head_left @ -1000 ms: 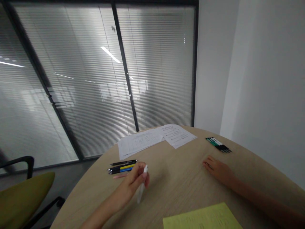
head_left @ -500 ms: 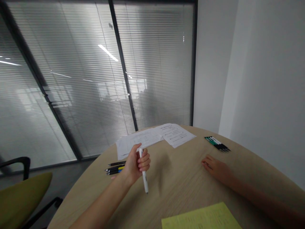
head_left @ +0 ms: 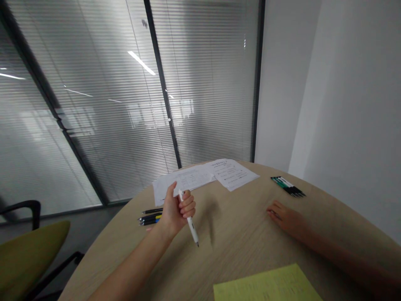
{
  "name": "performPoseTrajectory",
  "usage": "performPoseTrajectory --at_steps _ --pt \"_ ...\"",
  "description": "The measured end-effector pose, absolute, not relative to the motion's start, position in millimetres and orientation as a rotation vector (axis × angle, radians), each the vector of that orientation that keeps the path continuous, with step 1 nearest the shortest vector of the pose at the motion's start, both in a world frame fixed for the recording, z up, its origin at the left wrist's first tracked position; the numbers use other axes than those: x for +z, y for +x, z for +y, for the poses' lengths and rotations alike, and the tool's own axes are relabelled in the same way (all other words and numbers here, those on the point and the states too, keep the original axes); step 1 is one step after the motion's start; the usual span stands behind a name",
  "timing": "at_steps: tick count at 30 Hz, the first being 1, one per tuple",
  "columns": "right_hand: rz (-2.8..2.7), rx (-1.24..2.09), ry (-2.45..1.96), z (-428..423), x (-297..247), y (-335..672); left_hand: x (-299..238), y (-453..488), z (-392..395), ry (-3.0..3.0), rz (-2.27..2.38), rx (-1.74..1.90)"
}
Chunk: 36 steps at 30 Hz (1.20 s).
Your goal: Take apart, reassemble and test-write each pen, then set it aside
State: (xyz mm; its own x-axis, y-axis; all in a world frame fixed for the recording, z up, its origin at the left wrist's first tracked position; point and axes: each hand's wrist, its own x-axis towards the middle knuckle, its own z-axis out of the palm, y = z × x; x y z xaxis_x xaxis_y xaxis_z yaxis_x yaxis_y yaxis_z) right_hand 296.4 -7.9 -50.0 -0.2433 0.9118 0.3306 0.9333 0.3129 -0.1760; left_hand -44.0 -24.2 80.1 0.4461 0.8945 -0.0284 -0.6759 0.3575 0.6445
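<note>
My left hand [head_left: 178, 209] is wrapped round a white pen [head_left: 192, 230], thumb raised. The pen slants, its dark tip pointing down to the right above the table. Several dark pens [head_left: 152, 218] lie beside and partly behind my left wrist, one with blue and yellow on it. A small pinkish thing just below them is mostly hidden. My right hand [head_left: 283, 217] rests on the tabletop, fingers loosely bent, with a gap by the thumb and no object visible in it. Beyond it lies a row of green, white and black pens [head_left: 288, 187].
Printed white sheets [head_left: 234, 174] lie at the far side of the round wooden table [head_left: 238, 234]. A yellow sheet [head_left: 266, 286] with faint writing is at the near edge. A green chair [head_left: 34, 251] stands at the left. Glass panels with blinds [head_left: 206, 83] and a white wall [head_left: 351, 104] enclose the table.
The white pen has tilted more, its tip swinging right and up, as my left hand turned slightly. The view has shifted a little. My right hand stays resting on the table.
</note>
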Motion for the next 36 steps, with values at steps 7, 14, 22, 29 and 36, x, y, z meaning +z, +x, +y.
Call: performPoseTrajectory --at_steps 7,14,22,29,36 --pt "-2.220 -0.102 -1.624 -6.1 -51.5 297.3 77.7 -42.8 -22.5 0.671 0.390 0.980" --pt "-2.205 -0.068 -1.645 -8.8 -48.4 295.2 74.7 -37.8 -26.3 0.737 0.383 0.918" --pt "-2.218 -0.060 -1.632 -6.4 -51.7 297.5 76.4 -32.7 -32.1 0.724 0.391 0.890" --pt "-2.242 -0.083 -1.619 -5.6 -53.0 297.5 74.7 -32.3 -29.8 0.740 0.396 0.913" --pt "-2.245 -0.058 -1.628 -7.3 -49.6 296.5 75.6 -31.7 -32.0 0.682 0.392 1.007"
